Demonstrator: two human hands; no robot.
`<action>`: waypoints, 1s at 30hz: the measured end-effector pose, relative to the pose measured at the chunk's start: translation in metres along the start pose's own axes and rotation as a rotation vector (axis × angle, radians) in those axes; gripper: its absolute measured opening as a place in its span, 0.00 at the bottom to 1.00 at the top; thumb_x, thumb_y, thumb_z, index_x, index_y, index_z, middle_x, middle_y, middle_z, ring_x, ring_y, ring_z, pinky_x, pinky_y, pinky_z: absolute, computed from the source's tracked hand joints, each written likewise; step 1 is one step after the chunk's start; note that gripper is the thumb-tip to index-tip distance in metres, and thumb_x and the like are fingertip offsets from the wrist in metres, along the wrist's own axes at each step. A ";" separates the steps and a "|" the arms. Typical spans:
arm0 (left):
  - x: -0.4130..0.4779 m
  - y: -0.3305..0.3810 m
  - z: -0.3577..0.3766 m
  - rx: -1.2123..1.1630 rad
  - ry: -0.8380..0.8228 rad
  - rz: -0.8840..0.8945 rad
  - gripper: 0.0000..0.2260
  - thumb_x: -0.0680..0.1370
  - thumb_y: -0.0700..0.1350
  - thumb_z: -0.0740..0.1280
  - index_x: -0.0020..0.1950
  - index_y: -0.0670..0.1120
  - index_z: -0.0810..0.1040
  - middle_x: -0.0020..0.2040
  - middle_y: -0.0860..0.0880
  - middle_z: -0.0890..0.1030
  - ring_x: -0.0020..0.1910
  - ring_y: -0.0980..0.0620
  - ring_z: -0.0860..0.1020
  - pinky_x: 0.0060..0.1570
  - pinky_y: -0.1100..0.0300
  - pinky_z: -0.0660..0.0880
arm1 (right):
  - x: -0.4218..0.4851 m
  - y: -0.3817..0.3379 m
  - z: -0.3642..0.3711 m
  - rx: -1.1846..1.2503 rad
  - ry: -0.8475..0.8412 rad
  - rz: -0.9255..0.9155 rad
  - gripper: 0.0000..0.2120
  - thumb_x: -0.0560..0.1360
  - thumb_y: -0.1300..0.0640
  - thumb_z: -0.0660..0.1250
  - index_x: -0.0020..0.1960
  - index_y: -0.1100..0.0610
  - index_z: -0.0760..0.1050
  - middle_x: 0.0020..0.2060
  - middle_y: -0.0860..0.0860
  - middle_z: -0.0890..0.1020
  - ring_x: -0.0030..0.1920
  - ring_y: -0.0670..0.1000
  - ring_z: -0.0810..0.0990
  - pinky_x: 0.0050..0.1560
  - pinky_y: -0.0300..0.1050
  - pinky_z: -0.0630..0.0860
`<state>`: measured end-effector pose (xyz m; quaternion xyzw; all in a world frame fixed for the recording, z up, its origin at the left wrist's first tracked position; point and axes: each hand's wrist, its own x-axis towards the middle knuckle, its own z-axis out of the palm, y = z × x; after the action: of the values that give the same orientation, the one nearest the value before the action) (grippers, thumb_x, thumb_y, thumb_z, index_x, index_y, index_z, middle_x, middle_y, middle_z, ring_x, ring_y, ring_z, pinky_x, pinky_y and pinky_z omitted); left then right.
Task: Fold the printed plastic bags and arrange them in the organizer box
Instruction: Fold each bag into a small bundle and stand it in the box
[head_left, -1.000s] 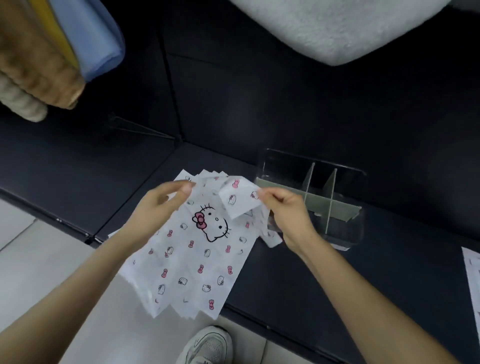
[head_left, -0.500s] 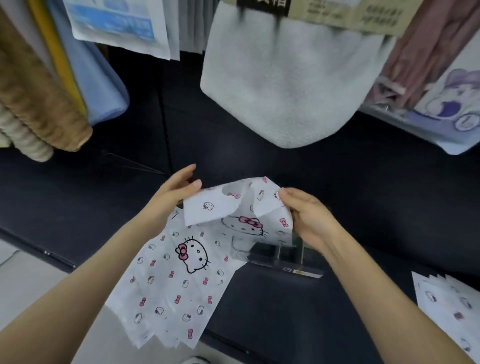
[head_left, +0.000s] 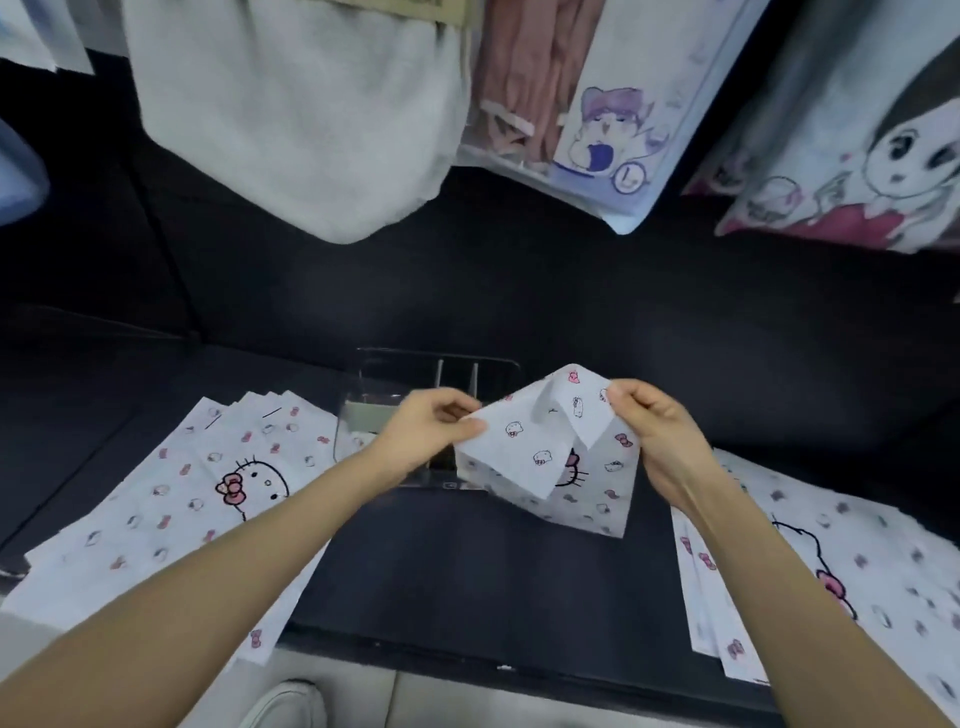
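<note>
Held bag (head_left: 550, 457): I am holding one printed plastic bag in the air, just in front of the organizer box (head_left: 441, 356) and above the dark desk (head_left: 467, 582). It is partly folded, with one flap turning down over the cat print.
Left hand (head_left: 431, 431): my fingers (head_left: 467, 427) are pinching the bag's left corner, with the thumb pressing on top.
Right hand (head_left: 654, 431): my fingers (head_left: 621, 392) are pinching the upper right edge and curling round it.
Weight: I am judging it very light, since it is hanging from two pinches alone.
Stiffness: the film is looking thin and soft. It is taking creases, but the folds are probably wanting to spring open unless pressed flat.
Slip: the smooth film is likely sliding layer on layer, so loose folds may be drifting apart.
Where to hold: I am favouring corners and folded edges, pinching through all layers at once.
Organizer box: clear, with upright dividers. My left hand is covering part of it, so I cannot tell what is lying inside.
Left stack (head_left: 208, 493) and right stack (head_left: 831, 561): unfolded bags are lying fanned on the desk, one stack to each side of me.
</note>
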<state>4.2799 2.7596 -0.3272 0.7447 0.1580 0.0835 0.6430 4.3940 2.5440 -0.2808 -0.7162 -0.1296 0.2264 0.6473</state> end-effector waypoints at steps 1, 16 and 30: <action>0.006 0.006 0.007 0.002 0.024 0.035 0.08 0.73 0.37 0.72 0.43 0.49 0.81 0.43 0.50 0.82 0.44 0.53 0.78 0.49 0.60 0.76 | 0.000 0.000 -0.011 0.003 0.031 -0.017 0.07 0.79 0.58 0.64 0.43 0.55 0.79 0.37 0.46 0.82 0.37 0.43 0.78 0.39 0.37 0.75; -0.040 -0.075 0.035 0.103 -0.357 -0.100 0.21 0.72 0.23 0.66 0.55 0.46 0.80 0.55 0.49 0.83 0.53 0.57 0.81 0.50 0.68 0.75 | -0.044 0.145 -0.081 0.057 0.014 0.483 0.08 0.77 0.58 0.66 0.51 0.63 0.78 0.41 0.55 0.84 0.37 0.51 0.83 0.36 0.43 0.79; -0.034 -0.177 0.089 0.488 0.047 -0.249 0.08 0.76 0.39 0.69 0.38 0.48 0.75 0.28 0.56 0.79 0.28 0.60 0.77 0.36 0.66 0.75 | -0.053 0.221 -0.071 0.024 0.136 0.477 0.10 0.77 0.51 0.66 0.55 0.53 0.78 0.46 0.50 0.86 0.47 0.51 0.84 0.47 0.47 0.79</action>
<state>4.2544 2.6869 -0.5125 0.8503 0.2787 -0.0194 0.4460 4.3592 2.4280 -0.4864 -0.7325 0.0900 0.3255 0.5911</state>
